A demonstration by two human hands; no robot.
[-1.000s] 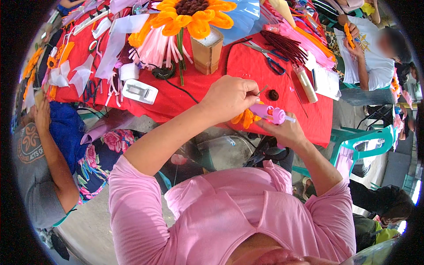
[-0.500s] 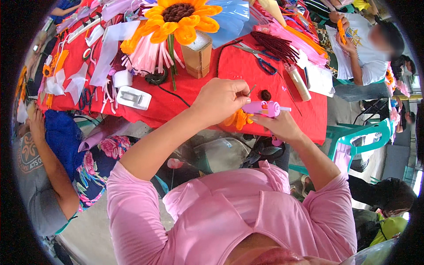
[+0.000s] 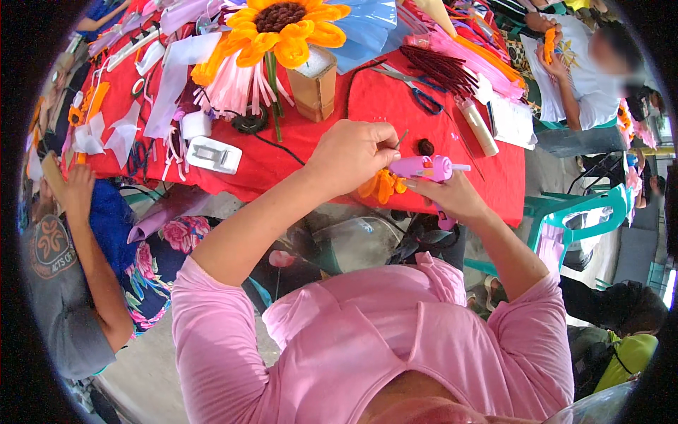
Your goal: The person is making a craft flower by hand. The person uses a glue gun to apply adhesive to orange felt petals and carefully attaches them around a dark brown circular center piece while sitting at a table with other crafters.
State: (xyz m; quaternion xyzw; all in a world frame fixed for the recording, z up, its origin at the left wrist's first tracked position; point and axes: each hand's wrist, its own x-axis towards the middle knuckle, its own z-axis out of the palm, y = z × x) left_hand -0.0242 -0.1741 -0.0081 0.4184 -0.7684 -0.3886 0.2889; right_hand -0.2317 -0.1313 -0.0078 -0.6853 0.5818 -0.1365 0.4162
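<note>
My left hand is closed, its fingertips pinching a thin dark green stem whose end sticks up past them. Just below hang orange fuzzy petals; my fingers hide how they join the stem. Wrapped round a pink glue gun, my right hand keeps it level, its nozzle end close to my left fingertips. A glue stick pokes out of its back. Behind the gun, a small dark brown coil rests on the red tablecloth.
A large orange flower stands beside a cardboard box. Scissors, brown fuzzy stems, a cream tube and a white holder lie around. A green chair is at right; people sit on both sides.
The glue gun has shifted slightly right, and my left hand a little up. The person at far left has a tan piece in hand, now raised into clearer view.
</note>
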